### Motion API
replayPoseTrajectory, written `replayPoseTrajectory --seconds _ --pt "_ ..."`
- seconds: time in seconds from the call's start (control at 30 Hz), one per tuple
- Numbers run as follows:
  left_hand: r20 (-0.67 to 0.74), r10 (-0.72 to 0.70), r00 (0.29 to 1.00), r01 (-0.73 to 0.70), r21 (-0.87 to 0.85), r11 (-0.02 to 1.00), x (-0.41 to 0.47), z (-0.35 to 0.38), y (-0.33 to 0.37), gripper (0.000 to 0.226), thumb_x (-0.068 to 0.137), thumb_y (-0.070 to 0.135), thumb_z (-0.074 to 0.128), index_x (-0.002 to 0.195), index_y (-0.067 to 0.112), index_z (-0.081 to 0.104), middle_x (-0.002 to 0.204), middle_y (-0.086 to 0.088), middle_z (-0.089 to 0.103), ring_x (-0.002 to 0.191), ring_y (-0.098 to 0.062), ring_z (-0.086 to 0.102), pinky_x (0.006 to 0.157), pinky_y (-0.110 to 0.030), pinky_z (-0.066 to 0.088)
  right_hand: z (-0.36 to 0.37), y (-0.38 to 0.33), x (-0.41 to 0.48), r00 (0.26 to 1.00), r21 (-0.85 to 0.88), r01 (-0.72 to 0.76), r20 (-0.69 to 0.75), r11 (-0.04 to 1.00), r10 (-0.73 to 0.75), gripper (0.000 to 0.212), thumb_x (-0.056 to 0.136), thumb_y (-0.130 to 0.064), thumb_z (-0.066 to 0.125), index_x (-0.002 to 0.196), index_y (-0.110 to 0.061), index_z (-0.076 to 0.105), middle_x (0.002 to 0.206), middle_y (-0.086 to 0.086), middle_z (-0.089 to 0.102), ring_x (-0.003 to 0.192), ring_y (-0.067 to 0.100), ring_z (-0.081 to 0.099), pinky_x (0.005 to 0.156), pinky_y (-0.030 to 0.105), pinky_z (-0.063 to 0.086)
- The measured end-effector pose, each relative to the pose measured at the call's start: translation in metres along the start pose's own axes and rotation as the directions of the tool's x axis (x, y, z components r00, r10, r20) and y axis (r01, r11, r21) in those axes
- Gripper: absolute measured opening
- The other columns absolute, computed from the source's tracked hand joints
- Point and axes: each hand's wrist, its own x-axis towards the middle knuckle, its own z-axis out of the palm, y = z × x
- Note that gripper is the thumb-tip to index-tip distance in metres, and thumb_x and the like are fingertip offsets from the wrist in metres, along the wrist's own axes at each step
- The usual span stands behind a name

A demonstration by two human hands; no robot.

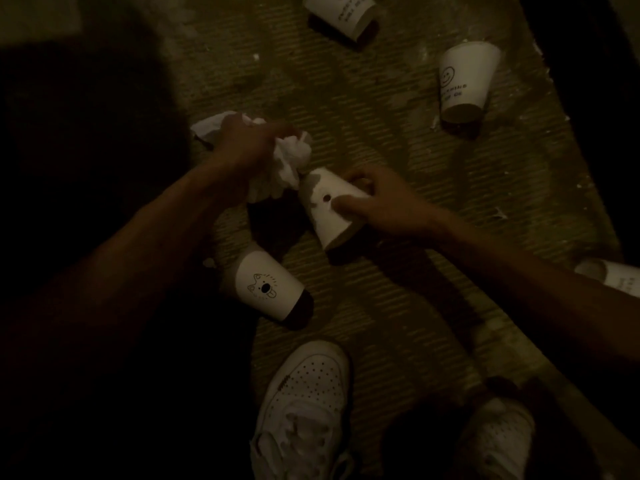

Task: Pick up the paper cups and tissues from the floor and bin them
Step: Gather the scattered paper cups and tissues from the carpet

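Dim light; person crouches over a ribbed greenish floor [398, 140]. Left hand [247, 147] is bunched round a crumpled white tissue wad [289, 162], gathered tight, likely so nothing trails; the wad hangs just beside the held cup. Right hand [379, 200] wraps a tipped white paper cup with a dark dot [323, 211], thumb on its wall, fingers behind; lifted or grounded, cannot tell. Probably both loads go in one trip.

Lying on their sides on the floor: white dog-face paper cup [266, 289] near the left forearm; white smiley-face paper cup [464, 81] farther out; white lettered paper cup [341, 15] at the top edge; another white cup [614, 277] half hidden by the right arm. White sneakers [301, 410] crowd the near ground; no bin in view.
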Motion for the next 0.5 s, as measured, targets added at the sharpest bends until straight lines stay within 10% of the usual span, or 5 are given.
replayPoseTrajectory --seconds 0.17,0.3,0.5 --pt "0.161 0.019 0.987 -0.043 0.143 0.989 -0.031 0.034 0.009 0.03 0.088 0.036 0.072 0.076 0.011 0.06 0.048 0.004 0.064 0.042 -0.009 0.061 0.038 -0.018 0.045 -0.037 0.007 -0.013 0.982 0.34 -0.123 -0.094 0.932 0.163 0.046 0.087 -0.036 0.071 0.128 -0.027 0.053 0.125 0.002 0.061 0.105 0.018 0.065 0.09 0.041 0.057" --pt "0.258 0.129 0.957 -0.173 0.158 0.972 -0.064 0.068 0.025 0.046 0.081 0.044 0.077 0.117 0.021 0.061 0.093 0.004 0.074 0.073 -0.009 0.074 0.062 -0.032 0.061 -0.072 0.001 -0.056 0.987 0.373 -0.08 -0.097 0.924 0.124 0.06 0.084 -0.025 0.074 0.135 -0.036 0.044 0.13 0.001 0.056 0.104 0.022 0.068 0.083 0.044 0.059" --pt "0.667 0.275 0.692 -0.547 0.237 0.803 -0.155 0.131 0.105 0.027 0.086 0.046 0.066 0.101 0.024 0.07 0.084 0.005 0.077 0.077 -0.009 0.074 0.064 -0.028 0.058 -0.157 -0.024 -0.207 0.969 0.152 0.014 -0.247 0.988 0.025 0.063 0.072 -0.043 0.076 0.129 -0.033 0.052 0.102 -0.005 0.072 0.086 0.011 0.073 0.067 0.027 0.06"
